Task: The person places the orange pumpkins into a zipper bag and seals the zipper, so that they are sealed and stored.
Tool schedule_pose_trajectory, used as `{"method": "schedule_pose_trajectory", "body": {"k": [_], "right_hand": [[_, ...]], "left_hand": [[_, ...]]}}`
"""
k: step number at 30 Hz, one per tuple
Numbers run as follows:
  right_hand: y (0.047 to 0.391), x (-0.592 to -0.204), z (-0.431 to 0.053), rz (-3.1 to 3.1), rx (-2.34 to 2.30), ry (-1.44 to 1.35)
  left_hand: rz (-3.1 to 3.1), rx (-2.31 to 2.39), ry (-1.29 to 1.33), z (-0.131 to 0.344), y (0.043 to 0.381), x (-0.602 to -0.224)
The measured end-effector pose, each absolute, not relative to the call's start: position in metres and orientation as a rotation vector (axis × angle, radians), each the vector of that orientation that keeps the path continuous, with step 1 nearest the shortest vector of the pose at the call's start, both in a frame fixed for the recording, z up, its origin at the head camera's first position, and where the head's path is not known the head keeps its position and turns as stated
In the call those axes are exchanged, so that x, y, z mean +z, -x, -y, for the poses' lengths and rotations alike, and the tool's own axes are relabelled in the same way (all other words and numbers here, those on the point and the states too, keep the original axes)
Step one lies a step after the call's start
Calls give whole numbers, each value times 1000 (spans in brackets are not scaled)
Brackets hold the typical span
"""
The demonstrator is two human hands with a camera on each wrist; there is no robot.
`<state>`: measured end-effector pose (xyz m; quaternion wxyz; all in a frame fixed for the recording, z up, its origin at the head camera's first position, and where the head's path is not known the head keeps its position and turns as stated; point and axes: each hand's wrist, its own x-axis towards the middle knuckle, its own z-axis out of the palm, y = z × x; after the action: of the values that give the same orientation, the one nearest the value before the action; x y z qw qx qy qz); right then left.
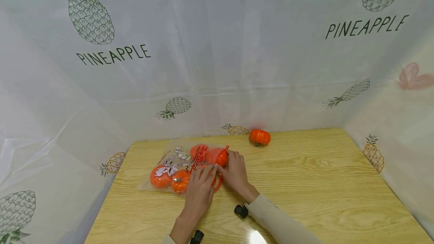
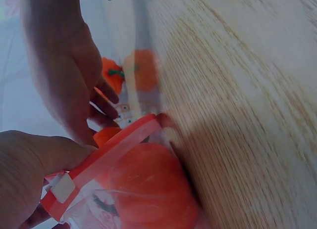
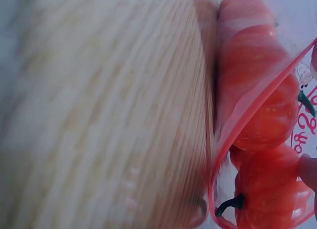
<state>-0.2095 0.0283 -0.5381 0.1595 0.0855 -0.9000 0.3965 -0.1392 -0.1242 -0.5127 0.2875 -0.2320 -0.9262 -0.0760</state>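
A clear zip bag [image 1: 171, 157] with a red edge lies on the table at centre left, several small orange pumpkins [image 1: 180, 181] inside. My left hand [image 1: 200, 189] pinches the bag's red edge beside the white slider [image 2: 63, 188]. At the bag's mouth sits another pumpkin [image 3: 270, 187] with a dark green stem, the red rim looping around it. My right hand [image 1: 237, 172] is at this pumpkin, its fingers loosely extended in the left wrist view; a fingertip [image 3: 309, 172] touches the pumpkin's upper side. Both hands nearly meet at the rim.
One loose pumpkin [image 1: 260, 137] lies at the table's back edge, right of the bag. The wood-grain table [image 1: 315, 176] extends to the right. White sheets [image 1: 217, 48] printed with pineapples hang behind and at both sides.
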Motion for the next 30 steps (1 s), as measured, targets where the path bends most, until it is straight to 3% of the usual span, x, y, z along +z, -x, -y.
{"method": "schedule_pose_trajectory", "body": {"k": [20, 30], "right_hand": [[209, -544, -30, 2577, 1120, -173], [209, -544, -31, 2619, 1066, -322]], "left_hand": [[2453, -243, 639, 123, 140, -513], [2486, -216, 634, 124, 140, -512]]}}
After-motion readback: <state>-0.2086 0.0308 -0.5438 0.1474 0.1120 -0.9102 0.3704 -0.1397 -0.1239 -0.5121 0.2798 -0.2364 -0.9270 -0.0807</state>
